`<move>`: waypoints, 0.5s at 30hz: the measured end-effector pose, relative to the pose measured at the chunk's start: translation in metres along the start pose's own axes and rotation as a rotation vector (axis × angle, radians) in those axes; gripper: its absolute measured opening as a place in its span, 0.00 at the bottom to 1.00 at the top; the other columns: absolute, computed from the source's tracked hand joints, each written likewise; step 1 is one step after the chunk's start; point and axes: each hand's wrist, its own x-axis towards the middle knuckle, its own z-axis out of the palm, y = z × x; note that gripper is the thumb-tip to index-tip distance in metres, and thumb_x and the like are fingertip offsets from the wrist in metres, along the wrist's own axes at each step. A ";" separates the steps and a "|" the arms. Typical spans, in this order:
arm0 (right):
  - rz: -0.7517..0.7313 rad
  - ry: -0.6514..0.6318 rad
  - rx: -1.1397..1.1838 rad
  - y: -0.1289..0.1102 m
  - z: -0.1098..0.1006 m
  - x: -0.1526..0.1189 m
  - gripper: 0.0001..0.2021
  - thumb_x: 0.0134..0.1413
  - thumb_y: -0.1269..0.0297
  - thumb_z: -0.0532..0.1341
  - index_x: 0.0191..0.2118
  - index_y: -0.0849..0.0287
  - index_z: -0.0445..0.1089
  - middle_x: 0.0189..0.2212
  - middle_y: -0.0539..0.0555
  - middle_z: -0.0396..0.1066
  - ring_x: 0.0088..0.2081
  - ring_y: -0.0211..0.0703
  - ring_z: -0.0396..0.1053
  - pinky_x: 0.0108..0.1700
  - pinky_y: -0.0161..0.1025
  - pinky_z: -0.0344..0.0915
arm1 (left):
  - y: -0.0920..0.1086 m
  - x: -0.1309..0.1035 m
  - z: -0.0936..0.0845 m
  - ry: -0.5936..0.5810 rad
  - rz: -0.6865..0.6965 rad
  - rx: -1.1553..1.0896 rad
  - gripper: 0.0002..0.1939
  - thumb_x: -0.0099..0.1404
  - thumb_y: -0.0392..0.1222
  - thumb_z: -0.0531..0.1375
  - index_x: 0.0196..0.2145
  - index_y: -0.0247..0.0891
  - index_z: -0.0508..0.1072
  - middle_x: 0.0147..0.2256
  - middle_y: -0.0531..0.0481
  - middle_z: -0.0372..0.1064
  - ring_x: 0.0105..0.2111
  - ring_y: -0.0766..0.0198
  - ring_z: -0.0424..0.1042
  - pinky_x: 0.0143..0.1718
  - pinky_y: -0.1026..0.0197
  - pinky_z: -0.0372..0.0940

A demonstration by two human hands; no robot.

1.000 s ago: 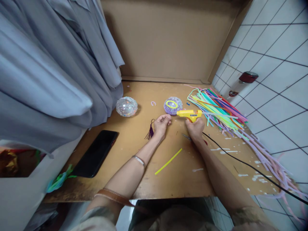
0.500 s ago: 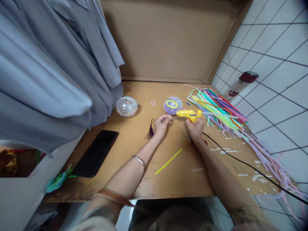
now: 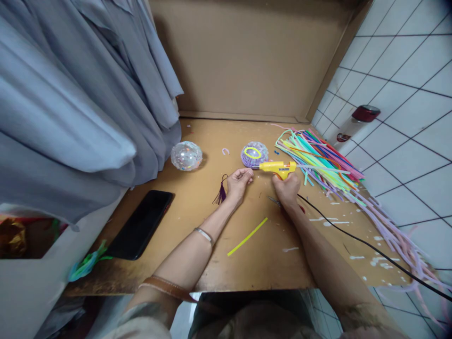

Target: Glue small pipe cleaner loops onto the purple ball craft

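My right hand (image 3: 286,188) is wrapped round the handle of a yellow hot glue gun (image 3: 277,167), with a clear glue stick in its back and its nozzle pointing left. At the nozzle tip my left hand (image 3: 239,185) is closed in a pinch; whatever is between its fingertips is too small to make out. Just behind lies a purple ball (image 3: 259,147) with a yellow ring (image 3: 253,153) on its face. A dark purple tassel (image 3: 221,193) rests left of my left hand. Scissors (image 3: 274,201) lie partly hidden beneath my right wrist.
A clear ball (image 3: 186,156) and a black phone (image 3: 140,224) lie to the left. Coloured pipe cleaners (image 3: 318,160) are heaped at the right, near a bottle (image 3: 356,123). One yellow strip (image 3: 247,236) lies in front. The black cord (image 3: 349,238) runs off right.
Almost nothing differs. Both hands and the glue gun hold their positions, and the view has shifted very slightly.
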 end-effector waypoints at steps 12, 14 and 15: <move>-0.012 0.035 0.038 0.007 0.000 0.007 0.11 0.43 0.55 0.60 0.28 0.57 0.67 0.24 0.55 0.70 0.27 0.49 0.66 0.35 0.45 0.63 | -0.002 0.001 -0.003 -0.001 0.027 0.025 0.18 0.45 0.49 0.75 0.27 0.35 0.76 0.23 0.53 0.72 0.22 0.72 0.65 0.28 0.65 0.61; -0.013 0.050 0.036 0.007 0.001 0.007 0.11 0.42 0.55 0.60 0.27 0.57 0.67 0.24 0.56 0.70 0.28 0.49 0.66 0.35 0.45 0.63 | -0.002 0.002 -0.003 0.004 0.027 0.024 0.17 0.46 0.48 0.74 0.27 0.35 0.76 0.23 0.53 0.72 0.22 0.72 0.65 0.28 0.65 0.62; -0.014 0.052 0.033 0.006 0.001 0.007 0.11 0.42 0.55 0.59 0.27 0.57 0.67 0.24 0.56 0.70 0.28 0.49 0.66 0.35 0.45 0.63 | -0.002 0.002 -0.003 0.004 0.025 0.024 0.17 0.46 0.48 0.74 0.27 0.35 0.76 0.23 0.53 0.72 0.22 0.72 0.65 0.28 0.65 0.62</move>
